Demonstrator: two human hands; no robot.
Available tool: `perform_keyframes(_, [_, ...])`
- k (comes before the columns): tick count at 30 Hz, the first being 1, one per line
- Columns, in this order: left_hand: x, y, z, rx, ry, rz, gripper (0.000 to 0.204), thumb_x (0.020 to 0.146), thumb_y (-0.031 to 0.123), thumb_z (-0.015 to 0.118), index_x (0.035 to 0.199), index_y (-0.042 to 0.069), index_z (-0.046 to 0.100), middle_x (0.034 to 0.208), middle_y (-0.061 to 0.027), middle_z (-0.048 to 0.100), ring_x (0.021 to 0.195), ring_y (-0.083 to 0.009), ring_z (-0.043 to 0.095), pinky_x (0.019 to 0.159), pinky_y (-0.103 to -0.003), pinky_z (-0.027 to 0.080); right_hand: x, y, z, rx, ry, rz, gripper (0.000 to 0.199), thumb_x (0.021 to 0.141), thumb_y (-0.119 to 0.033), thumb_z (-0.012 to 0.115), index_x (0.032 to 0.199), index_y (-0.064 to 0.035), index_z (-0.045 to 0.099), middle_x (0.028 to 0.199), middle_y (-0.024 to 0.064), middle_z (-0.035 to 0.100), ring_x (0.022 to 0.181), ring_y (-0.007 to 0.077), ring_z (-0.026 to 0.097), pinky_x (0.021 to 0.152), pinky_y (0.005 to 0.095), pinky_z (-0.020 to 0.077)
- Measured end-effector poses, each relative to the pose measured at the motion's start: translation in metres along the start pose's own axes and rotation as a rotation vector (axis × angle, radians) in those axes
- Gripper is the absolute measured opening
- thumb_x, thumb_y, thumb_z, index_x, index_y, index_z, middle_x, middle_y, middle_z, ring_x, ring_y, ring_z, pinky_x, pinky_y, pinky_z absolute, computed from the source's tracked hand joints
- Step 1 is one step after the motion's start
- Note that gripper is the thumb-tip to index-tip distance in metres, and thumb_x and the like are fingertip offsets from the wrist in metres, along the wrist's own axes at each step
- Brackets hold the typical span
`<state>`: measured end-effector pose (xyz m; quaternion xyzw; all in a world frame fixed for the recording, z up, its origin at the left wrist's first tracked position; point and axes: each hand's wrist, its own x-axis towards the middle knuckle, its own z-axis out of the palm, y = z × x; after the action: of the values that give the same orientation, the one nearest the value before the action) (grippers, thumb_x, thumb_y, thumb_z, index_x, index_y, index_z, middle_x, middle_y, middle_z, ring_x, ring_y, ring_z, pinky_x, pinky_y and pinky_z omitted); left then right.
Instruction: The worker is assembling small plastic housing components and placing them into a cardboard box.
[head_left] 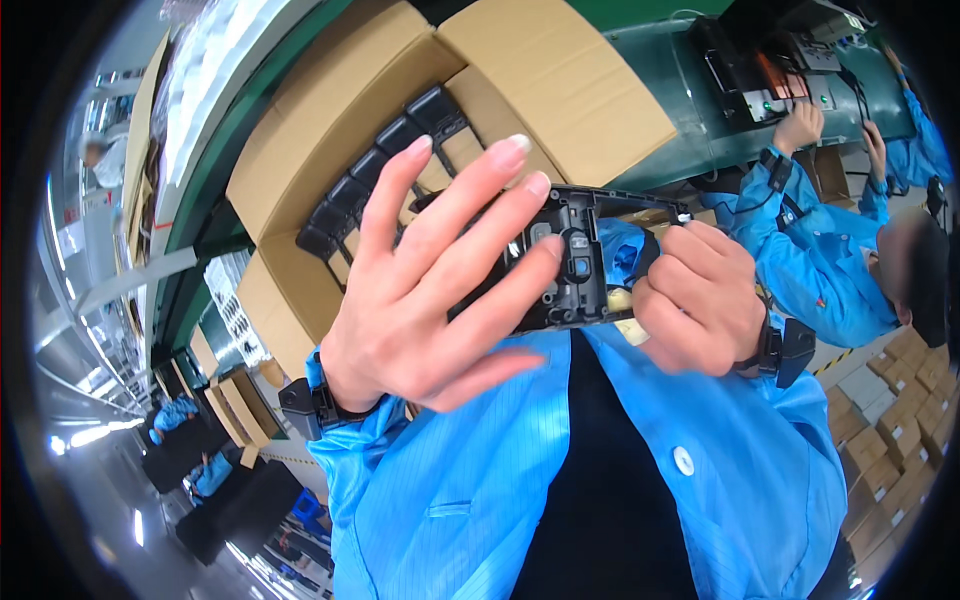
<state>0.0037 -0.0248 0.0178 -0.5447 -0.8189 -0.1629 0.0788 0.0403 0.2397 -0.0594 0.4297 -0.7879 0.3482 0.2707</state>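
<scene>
Between my hands is a black plastic housing point(578, 262) with an open frame, ribs and small fittings inside. My right hand point(698, 295) is closed in a fist around the frame's right end. My left hand point(430, 290) lies across the housing's left part with its fingers spread. Its index fingertip rests against the inner fittings, and the thumb stretches along below. The left hand hides much of the housing's left side. Beyond it stands an open cardboard box point(330, 115) with a row of black moulded parts point(395, 140) inside.
A green workbench point(650, 130) runs behind the box, with black electrical equipment point(760, 85) at the far right. A co-worker in a blue coat point(830, 260) works there with both hands. Stacked cartons point(900, 410) stand on the floor at right.
</scene>
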Motion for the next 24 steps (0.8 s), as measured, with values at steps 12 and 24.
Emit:
perform_keyframes(12, [-0.037,0.006,0.019,0.065,0.288,-0.010,0.043,0.093,0.028,0.061,0.092,-0.014,0.065,0.092,-0.0308,0.069,0.099,-0.0483,0.073,0.091,-0.066,0.053,0.012,-0.007,0.021,0.067,-0.001,-0.118,0.040,0.041,-0.025,0.052,0.067,0.0049,0.056,0.062,0.0073,0.040,0.054,0.0221,0.041,0.047,0.0335,0.0257])
perform_keyframes(24, [-0.029,0.005,0.016,-0.145,0.340,-0.096,0.053,0.069,0.032,0.084,0.088,-0.014,0.066,0.088,-0.0282,0.068,0.088,-0.0452,0.073,0.080,-0.054,0.059,0.016,-0.011,0.018,0.231,-0.020,0.044,0.033,0.043,-0.017,0.063,0.067,0.0031,0.054,0.063,0.0092,0.042,0.053,0.0250,0.043,0.046,0.0361,0.0291])
